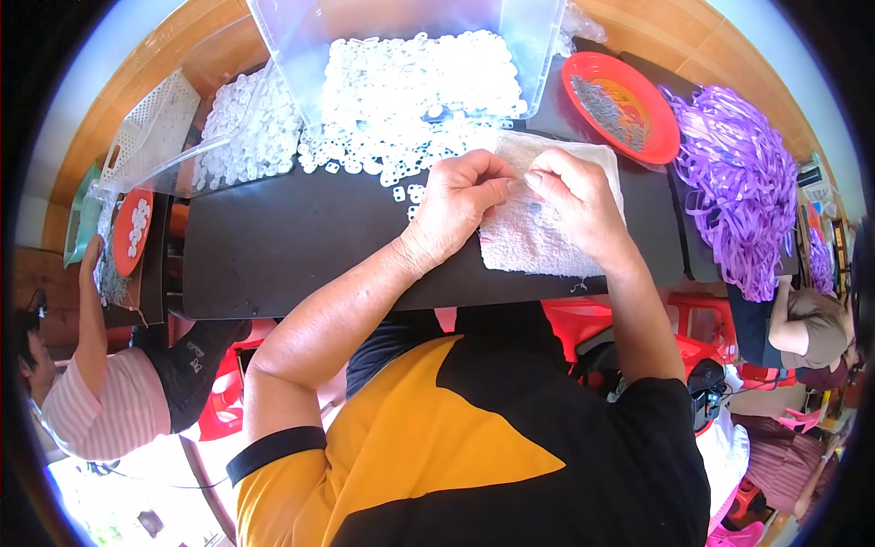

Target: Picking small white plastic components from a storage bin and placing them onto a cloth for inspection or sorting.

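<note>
In the head view, our left hand (460,196) and right hand (574,201) meet fingertip to fingertip over a white towel (533,237) on the black table (301,246), both pinching a small clear piece (518,185). Just behind lies a heap of white plastic rings (410,100), a red bowl (620,105) to the right.

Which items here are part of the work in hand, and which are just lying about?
In use:
left hand and right hand, fingertips meeting over a tiny piece, too small to identify
white towel under them
white plastic rings spilling from the clear tub
red dish of small metal parts

Lying about:
purple strips
white basket
co-worker's small red dish
</note>
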